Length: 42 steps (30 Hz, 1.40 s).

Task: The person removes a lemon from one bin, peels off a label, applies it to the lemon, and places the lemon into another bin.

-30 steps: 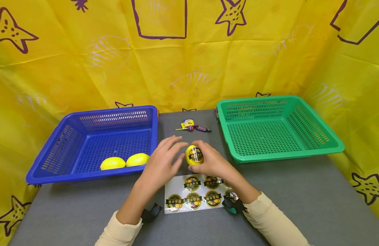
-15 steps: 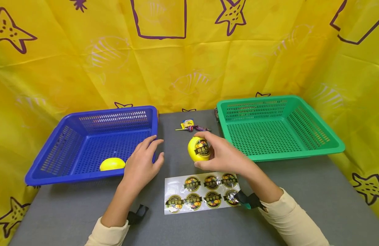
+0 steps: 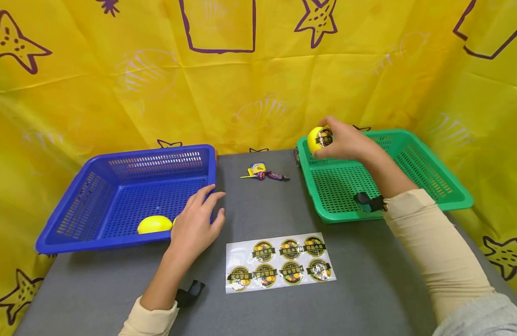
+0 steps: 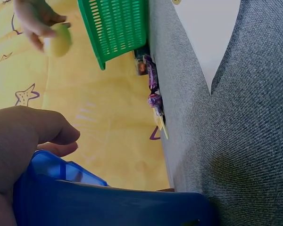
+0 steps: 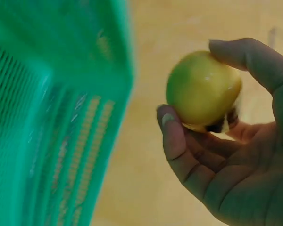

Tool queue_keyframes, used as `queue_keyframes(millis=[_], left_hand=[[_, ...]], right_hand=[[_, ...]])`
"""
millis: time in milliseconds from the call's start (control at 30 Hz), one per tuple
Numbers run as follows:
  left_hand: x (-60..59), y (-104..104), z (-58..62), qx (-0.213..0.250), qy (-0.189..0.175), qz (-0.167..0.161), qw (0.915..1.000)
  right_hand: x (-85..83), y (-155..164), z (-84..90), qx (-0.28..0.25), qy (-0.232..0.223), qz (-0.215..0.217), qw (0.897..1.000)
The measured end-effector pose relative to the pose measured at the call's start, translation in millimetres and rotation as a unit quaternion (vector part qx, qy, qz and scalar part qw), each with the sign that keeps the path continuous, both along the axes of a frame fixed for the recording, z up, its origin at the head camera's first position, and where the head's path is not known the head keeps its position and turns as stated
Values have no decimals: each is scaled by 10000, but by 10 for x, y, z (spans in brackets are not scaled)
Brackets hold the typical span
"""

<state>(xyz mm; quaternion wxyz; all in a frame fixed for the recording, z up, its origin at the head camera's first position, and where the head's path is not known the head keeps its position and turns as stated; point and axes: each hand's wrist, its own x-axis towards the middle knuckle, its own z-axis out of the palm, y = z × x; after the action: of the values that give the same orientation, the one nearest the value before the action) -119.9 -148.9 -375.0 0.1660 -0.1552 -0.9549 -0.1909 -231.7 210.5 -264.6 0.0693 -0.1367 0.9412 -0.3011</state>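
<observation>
My right hand (image 3: pixel 342 140) grips a yellow lemon (image 3: pixel 318 138) with a round sticker on it, held above the far left corner of the green basket (image 3: pixel 414 196). The right wrist view shows the fingers curled round the lemon (image 5: pixel 203 89) beside the green basket wall (image 5: pixel 47 117). My left hand (image 3: pixel 196 223) rests with relaxed fingers over the front right rim of the blue basket (image 3: pixel 94 186), holding nothing. One plain lemon (image 3: pixel 154 224) lies inside the blue basket next to that hand. A sticker sheet (image 3: pixel 279 262) lies flat on the grey table between my arms.
A few wrapped candies (image 3: pixel 263 173) lie at the back of the table between the two baskets. Yellow patterned cloth (image 3: pixel 250 70) walls in the table at the back and sides. The grey tabletop (image 3: pixel 367 289) shows in front of the green basket.
My right hand has carried the stickered lemon up and right, from above the sticker sheet to over the green basket. My left hand moved left onto the blue basket's rim.
</observation>
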Motion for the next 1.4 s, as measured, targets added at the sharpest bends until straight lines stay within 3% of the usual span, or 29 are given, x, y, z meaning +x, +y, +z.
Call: queue_keyframes(millis=[133,267,500,733,1133,1400], left_hand=[[5,-7,0,-26,-3,25,10000],[5,-15,1,-85,-8,17,10000],[-7,16,-18,-190,-13,-31,9998],[-21,45,-7,-291,3,-40,9996],[-1,37,-9,-395,-88,33,9992],[18,34,0,-471,-201,70,9987]], right_hand=[[-268,114,-143,667,-542,49,9963],[-422,123,-353,1194,-1310,160,9840],[-526,121,-700,1360,-1904,423,9713],[-554,126,-831,1400,-1857,231,9723],[-554,99,-816,1655,-1479,278,9747],[-475,80,-736,1646,-1689,136,9717]])
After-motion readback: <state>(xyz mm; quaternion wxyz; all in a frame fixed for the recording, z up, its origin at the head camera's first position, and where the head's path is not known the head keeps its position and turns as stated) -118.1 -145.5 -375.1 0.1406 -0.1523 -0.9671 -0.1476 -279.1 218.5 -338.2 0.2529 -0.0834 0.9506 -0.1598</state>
